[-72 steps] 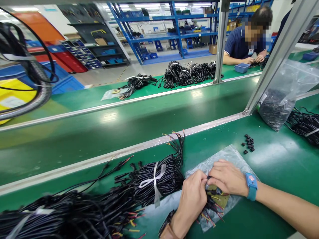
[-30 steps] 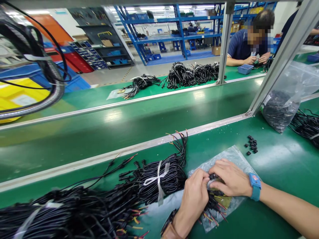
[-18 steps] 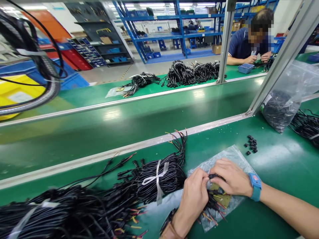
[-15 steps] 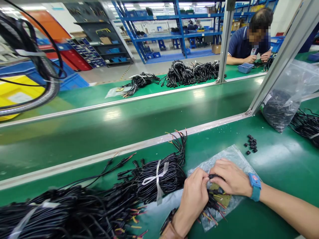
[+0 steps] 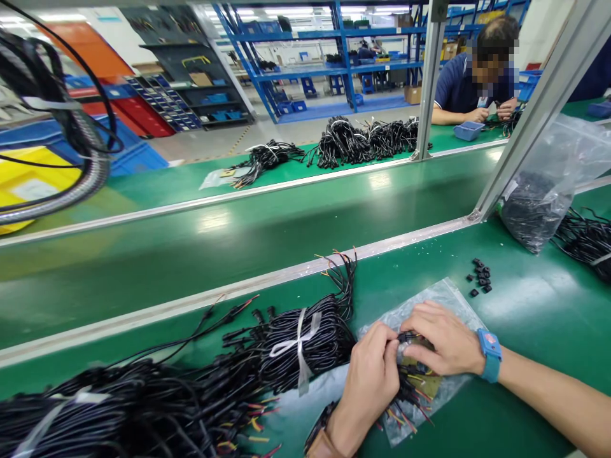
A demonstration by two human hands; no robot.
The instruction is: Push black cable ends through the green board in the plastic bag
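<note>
"Fingers [image 5: 380, 340] first: how do they stand?"

"Bent and pinched together on both sides. Left hand [image 5: 375, 366] and right hand [image 5: 446, 340] nearly meet at the tips, gripping a small black cable piece [image 5: 409, 334] between them. Left's tips cover its end, so I can't make out the exact hold."

"And where is that piece?"

"Just above the near end of a clear bag [image 5: 449, 296] lying flat on the green table [image 5: 539, 305]. Below it, loose wire ends [image 5: 405, 397] in red and yellow point toward the near side, over an olive-yellow patch [image 5: 428, 383]."

"What differs from half a second ago?"

"Little. Then the piece lay plainly across the right thumb and forefinger; now that gap looks wider, and pale, shiny plastic shows in it. Both wrists are about where they were."

"Anything around them?"

"On the left, the tied cable bundle [image 5: 281, 350] hasn't moved. Right and farther off, the small black parts [image 5: 480, 277] sit in the same cluster. Far right, a co-worker [image 5: 453, 92] leans behind a blue tray [image 5: 468, 131]; the pale item between that person's hands no longer shows clearly."
</note>
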